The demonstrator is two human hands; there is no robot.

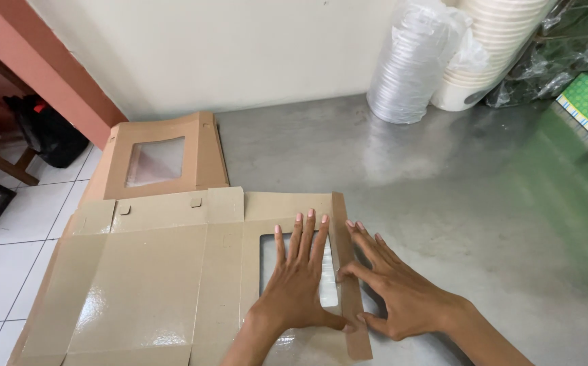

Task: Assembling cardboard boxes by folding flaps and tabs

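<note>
Currently, head view: a flat, unfolded cardboard box blank (172, 285) lies on the steel surface (443, 203), its left part hanging past the surface edge over the white tiled floor (9, 271).

Left hand (297, 285) lies palm down on the panel with the clear window (294, 268), fingers (305, 234) spread and straight, covering most of the window. It looks like it is pinning the panel flat.

Right hand (396, 295) sits just beside it on the narrow side flap (348, 271). Fingers partly spread, thumb and fingertips pressing along the crease line; nothing is pinched or lifted that I can see.

Step in hand, my read: creasing the side flap against the window panel. Next move likely calls for keeping the left palm as anchor and raising the flap evenly along the whole score, otherwise the fold wanders.

Blank itself: brown kraft board, glossy inner face up with glare on the left panels, several scored panels, small tab slots near the top edge. Flap lies nearly flat.

Around it: a second windowed box piece (162, 156) lies just behind the blank, near the wall. Far right at the back, a bagged stack of clear lids (409, 68) next to a stack of white paper bowls (491, 47), both well apart from the hands.
</note>
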